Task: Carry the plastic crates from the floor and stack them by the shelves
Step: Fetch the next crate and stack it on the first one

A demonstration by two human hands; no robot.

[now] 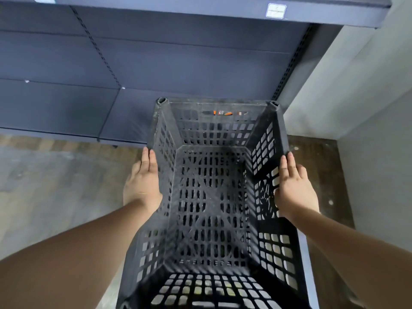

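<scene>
A black plastic crate (214, 197) with slotted walls and floor fills the lower middle of the head view, open top facing me, empty inside. My left hand (142, 181) presses flat against its left wall near the rim. My right hand (294, 188) lies against the right wall, fingers pointing forward. Both hands clamp the crate between them. The crate's far end reaches the dark blue shelf unit (133, 63). Whether it rests on another crate below cannot be told.
The bottom shelf board (124, 121) of the blue unit juts out at floor level to the left of the crate. A grey wall (356, 97) stands close on the right. Bare concrete floor (55, 186) spreads to the left.
</scene>
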